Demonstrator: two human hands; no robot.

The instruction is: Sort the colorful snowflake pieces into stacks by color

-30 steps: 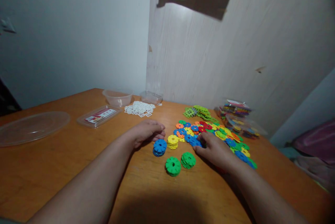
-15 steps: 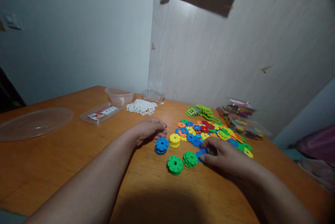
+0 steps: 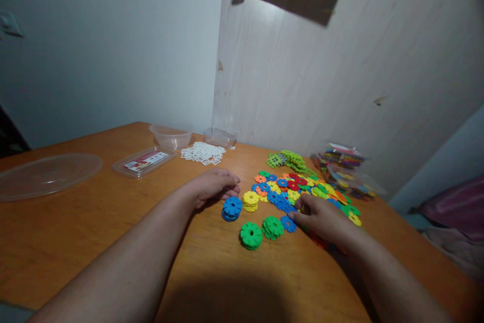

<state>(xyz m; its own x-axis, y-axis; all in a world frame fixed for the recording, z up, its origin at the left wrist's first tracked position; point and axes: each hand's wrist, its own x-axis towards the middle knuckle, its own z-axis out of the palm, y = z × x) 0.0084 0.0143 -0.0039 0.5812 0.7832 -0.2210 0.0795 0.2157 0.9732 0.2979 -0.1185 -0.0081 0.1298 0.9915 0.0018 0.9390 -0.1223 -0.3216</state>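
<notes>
My left hand point(image 3: 217, 188) rests on the table, its fingers loosely curled and the thumb apart from them. I see nothing held in it. Just in front of it stand a stack of blue notched discs point(image 3: 232, 208) and a stack of yellow ones point(image 3: 250, 201). Two green disc stacks point(image 3: 251, 235) stand nearer to me. At the near edge of a mixed disc pile, my right hand point(image 3: 319, 216) reaches with thumb and forefinger bent and apart, by some blue discs point(image 3: 280, 201). One blue disc point(image 3: 288, 223) lies flat by its thumb. Its other fingers are partly hidden.
Green lattice pieces point(image 3: 289, 160) lie behind the pile, and white square pieces point(image 3: 203, 152) farther left. Clear plastic tubs point(image 3: 172, 136) stand at the back. Lids point(image 3: 49, 174) lie at the left. Filled containers point(image 3: 342, 155) stand at the back right against the wall.
My right hand has moved slightly away from me, off the near blue disc and toward the pile. That disc now shows whole. My left hand keeps its place.
</notes>
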